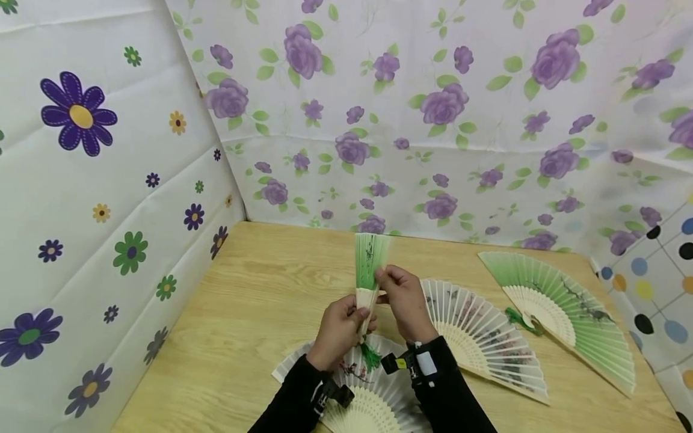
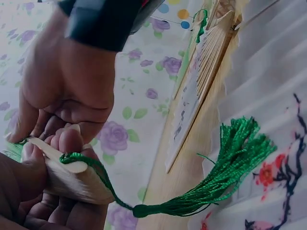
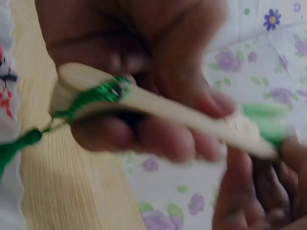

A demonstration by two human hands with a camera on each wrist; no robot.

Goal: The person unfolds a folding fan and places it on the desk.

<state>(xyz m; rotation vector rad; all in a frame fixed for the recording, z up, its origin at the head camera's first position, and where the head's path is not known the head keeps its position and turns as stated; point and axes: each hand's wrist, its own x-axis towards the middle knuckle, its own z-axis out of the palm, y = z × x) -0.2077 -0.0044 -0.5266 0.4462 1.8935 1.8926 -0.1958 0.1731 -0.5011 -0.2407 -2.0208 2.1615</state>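
**Closed green fan held upright in both hands**

The left hand [image 1: 340,328] grips the pale ribs at the base of the folded green fan [image 1: 370,270], its fingers [image 2: 67,143] curled round the pivot end. The right hand [image 1: 403,300] pinches the same fan higher up, at the edge of the green leaf. From the fan's pivot a green tassel [image 2: 225,172] hangs. Below the fan an open white fan [image 1: 373,397] lies on the desk [image 1: 243,313]; right of it lie a second white fan [image 1: 482,337] and an open green fan [image 1: 568,307]

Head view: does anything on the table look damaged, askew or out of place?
Nothing stands out. Three open fans lie flat and look whole on the wooden table; the left hand and right hand hold a nearly closed green fan upright.
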